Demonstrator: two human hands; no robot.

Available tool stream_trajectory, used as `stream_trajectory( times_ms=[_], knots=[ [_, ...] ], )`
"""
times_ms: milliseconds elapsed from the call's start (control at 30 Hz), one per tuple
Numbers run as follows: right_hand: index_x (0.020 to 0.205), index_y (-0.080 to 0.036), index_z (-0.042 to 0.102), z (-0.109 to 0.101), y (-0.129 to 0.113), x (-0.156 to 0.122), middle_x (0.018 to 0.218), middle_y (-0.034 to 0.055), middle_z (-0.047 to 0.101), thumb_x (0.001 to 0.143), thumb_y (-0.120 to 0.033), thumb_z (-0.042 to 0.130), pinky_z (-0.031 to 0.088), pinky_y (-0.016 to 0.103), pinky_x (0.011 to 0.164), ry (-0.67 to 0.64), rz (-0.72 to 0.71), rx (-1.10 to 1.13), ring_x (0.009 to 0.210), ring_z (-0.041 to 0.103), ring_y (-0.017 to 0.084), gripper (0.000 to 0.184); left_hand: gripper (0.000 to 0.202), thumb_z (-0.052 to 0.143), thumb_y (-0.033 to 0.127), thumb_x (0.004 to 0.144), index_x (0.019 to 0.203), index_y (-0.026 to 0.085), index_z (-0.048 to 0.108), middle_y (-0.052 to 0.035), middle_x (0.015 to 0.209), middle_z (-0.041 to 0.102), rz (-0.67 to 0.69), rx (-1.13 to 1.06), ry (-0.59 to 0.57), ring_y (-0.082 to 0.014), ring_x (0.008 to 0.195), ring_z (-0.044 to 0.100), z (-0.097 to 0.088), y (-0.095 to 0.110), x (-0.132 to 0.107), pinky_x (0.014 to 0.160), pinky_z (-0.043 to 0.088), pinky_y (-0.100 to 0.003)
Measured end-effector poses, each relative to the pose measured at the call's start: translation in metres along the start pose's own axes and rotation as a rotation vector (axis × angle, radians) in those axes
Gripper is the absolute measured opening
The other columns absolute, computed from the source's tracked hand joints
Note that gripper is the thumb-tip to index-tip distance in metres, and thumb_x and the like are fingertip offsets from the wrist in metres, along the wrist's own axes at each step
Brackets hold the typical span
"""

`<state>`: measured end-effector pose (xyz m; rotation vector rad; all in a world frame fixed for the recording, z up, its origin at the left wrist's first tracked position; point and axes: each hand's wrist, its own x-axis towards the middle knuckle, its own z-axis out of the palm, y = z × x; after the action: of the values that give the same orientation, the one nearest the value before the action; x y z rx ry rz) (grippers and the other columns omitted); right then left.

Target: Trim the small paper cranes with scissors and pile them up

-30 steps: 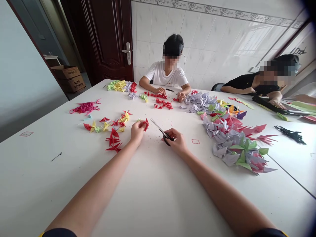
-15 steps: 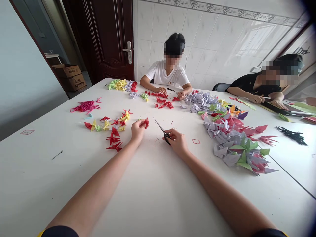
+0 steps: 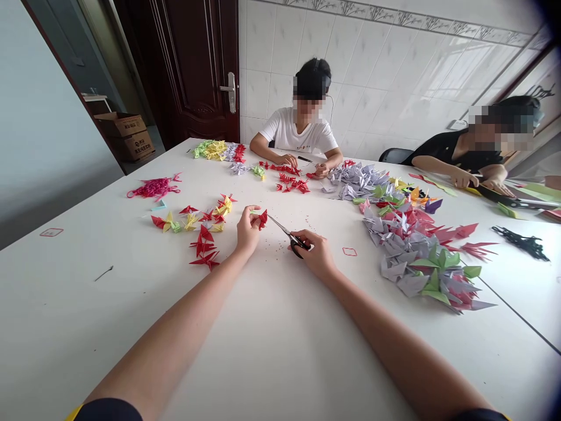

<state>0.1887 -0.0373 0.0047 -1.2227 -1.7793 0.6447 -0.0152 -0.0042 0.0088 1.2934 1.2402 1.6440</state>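
closer together now: the left hand (image 3: 248, 229) has risen a little and shifted toward the right hand (image 3: 318, 252), and the black-handled scissors (image 3: 290, 237) have swung round until their tips sit just beside the small red paper crane (image 3: 262, 219). that crane is pinched tightly between the left thumb and fingers, above the white table (image 3: 263, 356), with a thin green paper strip (image 3: 255, 211) showing at its side. the right hand has a firm, narrow grip on the scissors' handles, and the blades look almost shut, though the exact gap is too fine to tell. where the hands worked apart, blade and paper now meet in one small spot. fine red paper specks (image 3: 274, 256) are scattered on the table below the hands. loose red and yellow paper cranes (image 3: 201, 237) lie left of the left hand, while a heap of lilac, red and green paper cranes (image 3: 416, 257) lies well right of the right hand. across the table, a person in a white t-shirt (image 3: 298, 131) and a person in a black top (image 3: 456, 149) work with their own hands among more paper.
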Motion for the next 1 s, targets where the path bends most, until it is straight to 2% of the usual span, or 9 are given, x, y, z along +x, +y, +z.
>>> stream_trajectory(
  times_ms=[100,300,467,667,833,1000],
  knots=[
    [0.098,-0.024,0.074,-0.0003,-0.0006,-0.0001,0.071,0.0001,0.068,0.071,-0.027,0.061,0.041,0.029,0.063,-0.001,0.04,0.039,0.061,0.045,0.015,0.029,0.028,0.046,0.006,0.083,0.105,0.02,0.053,0.0021,0.072,0.062,0.01,0.028,-0.011,-0.0104,0.064,0.056,0.0001,0.0003,-0.0004,0.068,0.044,-0.023],
    [0.096,-0.024,0.074,0.0002,0.001,0.0002,0.076,0.0008,0.07,0.071,-0.026,0.061,0.041,0.029,0.063,-0.035,-0.003,0.005,0.063,0.045,0.015,0.029,0.029,0.049,0.006,0.081,0.106,0.02,0.054,0.0016,0.075,0.064,0.036,0.068,-0.026,-0.0107,0.065,0.056,0.0005,-0.0014,0.0,0.069,0.043,-0.024],
    [0.095,-0.025,0.073,0.0002,-0.0001,-0.0007,0.075,0.0008,0.067,0.071,-0.026,0.063,0.042,0.029,0.063,0.053,-0.013,0.008,0.063,0.043,0.015,0.026,0.023,0.05,0.007,0.082,0.101,0.02,0.054,0.001,0.074,0.063,0.017,0.053,-0.005,-0.0114,0.067,0.058,0.0002,-0.002,0.0004,0.07,0.045,-0.025],
    [0.094,-0.024,0.074,0.0006,-0.0025,-0.0014,0.075,0.0014,0.066,0.071,-0.028,0.063,0.043,0.03,0.063,0.047,-0.021,0.038,0.064,0.045,0.015,0.025,0.019,0.052,0.009,0.083,0.093,0.017,0.066,-0.0053,0.087,0.069,0.012,0.121,-0.03,-0.013,0.072,0.061,0.0014,-0.0016,0.0013,0.07,0.046,-0.026],
    [0.093,-0.023,0.073,-0.0006,-0.0021,-0.0007,0.071,0.0009,0.065,0.071,-0.031,0.065,0.041,0.028,0.06,0.053,0.052,0.077,0.062,0.044,0.015,0.025,0.026,0.053,0.008,0.081,0.097,0.017,0.072,-0.0073,0.094,0.072,0.002,0.133,-0.016,-0.0148,0.075,0.062,0.0014,-0.0014,0.0016,0.075,0.048,-0.029],
    [0.093,-0.021,0.074,-0.001,0.0011,0.0009,0.072,0.0016,0.069,0.071,-0.032,0.064,0.04,0.028,0.059,-0.068,0.104,0.129,0.062,0.049,0.015,0.026,0.027,0.056,0.01,0.081,0.099,0.017,0.074,-0.0062,0.088,0.072,0.007,0.106,-0.014,-0.0152,0.074,0.061,-0.0001,0.0007,0.0012,0.074,0.048,-0.028]
  ],
)
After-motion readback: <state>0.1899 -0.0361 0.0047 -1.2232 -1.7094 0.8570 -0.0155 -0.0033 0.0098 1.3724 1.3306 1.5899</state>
